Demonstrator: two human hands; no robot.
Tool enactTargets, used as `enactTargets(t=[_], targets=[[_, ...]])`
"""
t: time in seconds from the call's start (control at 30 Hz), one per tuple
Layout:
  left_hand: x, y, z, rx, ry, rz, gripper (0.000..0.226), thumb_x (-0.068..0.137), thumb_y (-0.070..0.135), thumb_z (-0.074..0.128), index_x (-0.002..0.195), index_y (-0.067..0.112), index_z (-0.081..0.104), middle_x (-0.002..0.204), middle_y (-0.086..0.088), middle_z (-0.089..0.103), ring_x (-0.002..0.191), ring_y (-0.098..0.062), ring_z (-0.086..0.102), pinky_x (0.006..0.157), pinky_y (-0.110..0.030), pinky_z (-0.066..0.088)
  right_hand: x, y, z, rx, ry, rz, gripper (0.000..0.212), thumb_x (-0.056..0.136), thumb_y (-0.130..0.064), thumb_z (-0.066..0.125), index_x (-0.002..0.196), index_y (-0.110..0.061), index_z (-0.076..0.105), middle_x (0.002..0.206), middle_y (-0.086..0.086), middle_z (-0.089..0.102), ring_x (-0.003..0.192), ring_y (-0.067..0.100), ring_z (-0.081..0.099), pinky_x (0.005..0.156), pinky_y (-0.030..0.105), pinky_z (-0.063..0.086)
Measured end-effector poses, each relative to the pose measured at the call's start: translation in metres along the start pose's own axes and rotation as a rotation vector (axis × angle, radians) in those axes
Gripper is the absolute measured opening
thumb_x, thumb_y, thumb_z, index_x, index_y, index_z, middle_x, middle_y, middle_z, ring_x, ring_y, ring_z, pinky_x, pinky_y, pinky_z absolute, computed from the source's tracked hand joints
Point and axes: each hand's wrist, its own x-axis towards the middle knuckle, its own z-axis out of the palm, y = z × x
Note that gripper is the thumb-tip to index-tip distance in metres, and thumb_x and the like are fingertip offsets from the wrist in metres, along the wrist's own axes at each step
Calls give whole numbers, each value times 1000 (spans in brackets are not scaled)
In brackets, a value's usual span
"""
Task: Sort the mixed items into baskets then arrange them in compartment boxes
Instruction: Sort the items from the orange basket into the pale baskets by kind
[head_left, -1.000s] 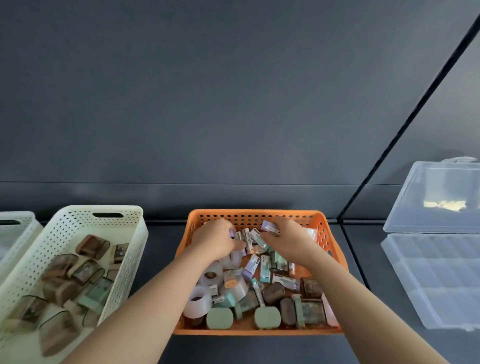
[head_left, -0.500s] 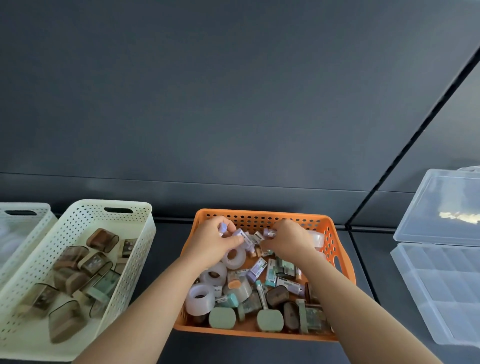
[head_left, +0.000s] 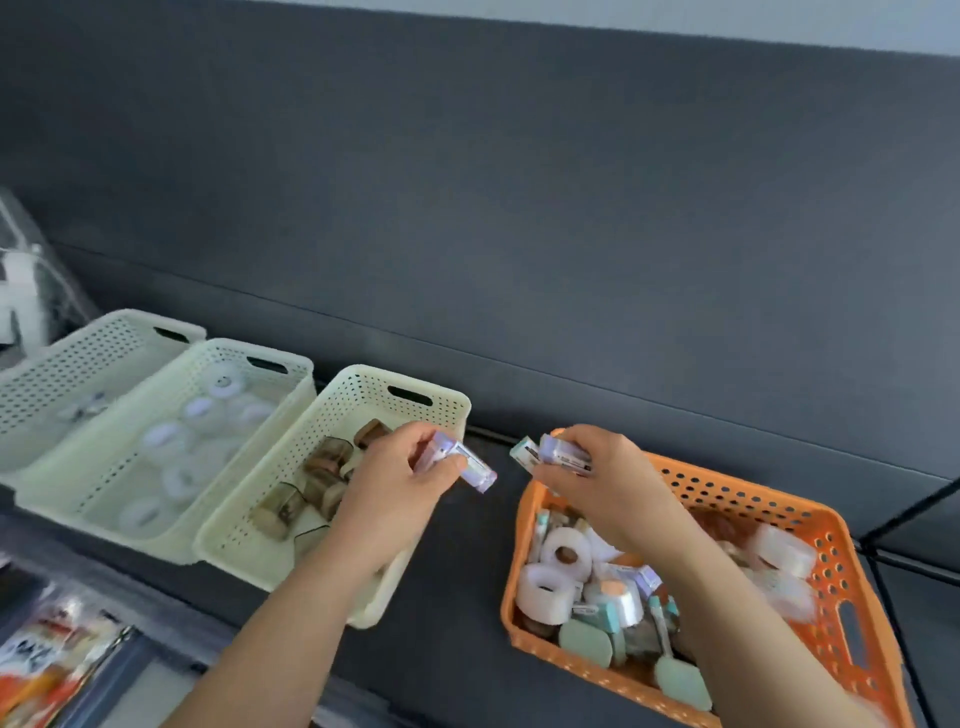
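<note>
The orange basket (head_left: 810, 525) at right holds mixed items: white tape rolls (head_left: 545, 592), green pads and small tubes. Above its far left corner, my right hand (head_left: 608, 483) grips a few small purple and white tubes (head_left: 556, 452). My left hand (head_left: 400, 483) holds purple tubes (head_left: 470, 465) above the right edge of a cream basket (head_left: 415, 395) that contains brown boxes (head_left: 327, 457). Next to it on the left, another cream basket (head_left: 270, 358) is filled with white tape rolls. A third cream basket (head_left: 119, 327) stands at the far left.
A dark wall panel rises directly behind the baskets. Clear plastic packaging (head_left: 31, 280) sits at the far left. Printed packets (head_left: 47, 660) lie at the bottom left. A dark strip of table (head_left: 457, 623) separates the orange basket from the cream ones.
Both hands have lifted out of the orange basket holding tubes and moved left. The view has swung left, bringing two more cream baskets into sight and losing the clear compartment box.
</note>
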Motion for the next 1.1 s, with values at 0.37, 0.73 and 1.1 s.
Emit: enactTargets(t=[0.37, 0.73, 1.1], targets=[[-42, -89, -226, -97, 265, -137, 5, 84, 15, 69, 85, 20, 68, 84, -4, 69, 70, -13, 62, 70, -37, 56, 24, -176, 163, 123, -151, -170, 22, 87, -33, 65, 77, -14, 58, 62, -7, 49, 50, 5, 41, 46, 16, 30], [-4, -185, -405, 102, 242, -83, 2, 83, 17, 68, 81, 15, 68, 79, 9, 64, 71, -14, 57, 68, -31, 50, 66, -306, 290, 128, -117, -105, 22, 89, -30, 63, 77, -11, 58, 64, -3, 49, 55, 13, 43, 52, 26, 34], [111, -252, -415, 271, -85, -183, 14, 80, 19, 72, 77, 15, 60, 67, 7, 51, 58, -10, 45, 56, -23, 33, 151, -318, 332, 36, -67, -43, 33, 83, -29, 67, 65, -10, 48, 56, -1, 37, 41, 10, 34, 42, 21, 28]])
